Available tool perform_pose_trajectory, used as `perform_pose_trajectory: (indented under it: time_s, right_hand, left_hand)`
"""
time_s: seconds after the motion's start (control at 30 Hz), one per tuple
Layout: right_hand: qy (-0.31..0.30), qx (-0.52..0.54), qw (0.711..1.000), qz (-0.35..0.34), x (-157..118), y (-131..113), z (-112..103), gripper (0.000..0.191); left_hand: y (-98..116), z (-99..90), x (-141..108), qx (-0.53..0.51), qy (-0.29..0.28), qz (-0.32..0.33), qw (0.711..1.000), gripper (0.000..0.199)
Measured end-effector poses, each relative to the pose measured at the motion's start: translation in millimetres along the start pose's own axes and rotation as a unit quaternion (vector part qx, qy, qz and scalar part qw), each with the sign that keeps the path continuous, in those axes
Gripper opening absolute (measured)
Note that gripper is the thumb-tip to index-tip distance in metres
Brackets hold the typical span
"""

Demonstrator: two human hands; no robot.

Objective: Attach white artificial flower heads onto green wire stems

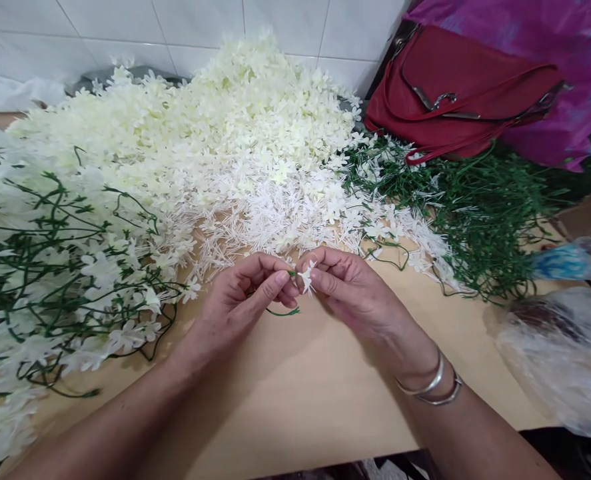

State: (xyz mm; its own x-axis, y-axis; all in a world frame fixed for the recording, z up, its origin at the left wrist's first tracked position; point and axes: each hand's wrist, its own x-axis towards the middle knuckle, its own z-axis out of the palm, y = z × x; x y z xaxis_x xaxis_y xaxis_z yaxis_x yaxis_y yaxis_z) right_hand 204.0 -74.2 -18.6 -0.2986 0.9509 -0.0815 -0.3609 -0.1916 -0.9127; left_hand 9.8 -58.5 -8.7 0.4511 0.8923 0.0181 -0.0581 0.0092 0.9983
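Head view: hands (245, 290) (360, 293) pinch stem (292, 273) and flower (306, 276) above tan table (295, 393), tiled wall (120, 21) behind

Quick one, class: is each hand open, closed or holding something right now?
Left hand: closed, holding a green stem between thumb and fingers.
Right hand: closed, thumb-and-finger grip on a white flower.

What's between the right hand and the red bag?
In the head view, white flower pieces and green stems lie between the right hand and the red bag.
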Motion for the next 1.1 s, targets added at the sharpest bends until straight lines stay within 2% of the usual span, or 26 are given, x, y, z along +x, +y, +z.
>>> perform_pose_trajectory:
  time_s: [0.23,0.43,0.7,1.1]
  right_hand:
    - [0.016,-0.016,1.0,0.013,0.0,0.8,1.8,0.027]
    - [0.042,-0.04,0.998,0.015,-0.2,3.9,3.7,0.028]
    - [0.038,-0.055,0.998,0.003,1.8,10.9,7.2,0.028]
    - [0.059,-0.007,0.998,0.015,2.6,10.0,11.8,0.03]
  left_hand:
    - [-1.7,-4.4,1.4,0.036,-0.023,0.035,0.998,0.017]
    - [-7.9,-8.5,0.5,0.161,-0.003,0.063,0.985,0.015]
    - [-19.1,-2.7,-0.7,0.015,0.016,0.014,1.0,0.02]
    - [-19.5,0.0,-1.6,-0.01,0.016,0.021,1.0,0.021]
